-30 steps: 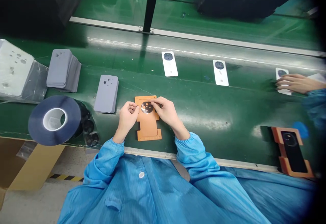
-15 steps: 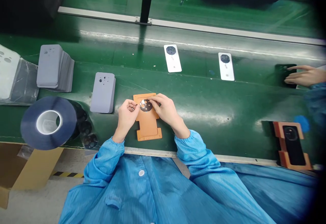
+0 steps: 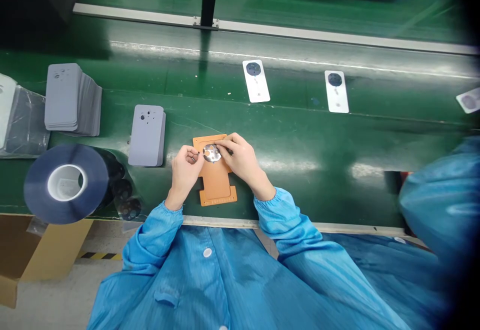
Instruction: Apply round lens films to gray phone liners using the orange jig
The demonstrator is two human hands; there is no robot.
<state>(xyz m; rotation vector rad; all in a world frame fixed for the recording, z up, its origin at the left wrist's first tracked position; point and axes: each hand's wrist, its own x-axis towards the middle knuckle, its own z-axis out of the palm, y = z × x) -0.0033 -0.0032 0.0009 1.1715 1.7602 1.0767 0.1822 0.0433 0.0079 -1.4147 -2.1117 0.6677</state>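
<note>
Between my two hands is a round, shiny camera-lens sticker (image 3: 212,153) with several holes. It is over the upper part of an orange phone-shaped jig (image 3: 216,182); whether it touches the jig I cannot tell. My left hand (image 3: 186,170) pinches the sticker's left edge with thumb and forefinger, the other fingers curled. At the upper right edge, my right hand (image 3: 242,159) grips the sticker between thumb and fingertips. To the left of the jig lies a short stack of grey phone-shaped sheets (image 3: 146,137) with camera holes.
A taller stack of grey sheets (image 3: 62,97), a plastic-wrapped pack (image 3: 26,120) and a roll of dark round stickers (image 3: 37,185) are at left. White panels (image 3: 258,87) with dark circles lie behind. A co-worker's blue sleeve (image 3: 442,195) reaches in at right.
The round sticker now reflects brighter light, with my hands nearly in place. At right, the co-worker's sleeve has come across the other orange jig, and a white panel shows at the edge.
</note>
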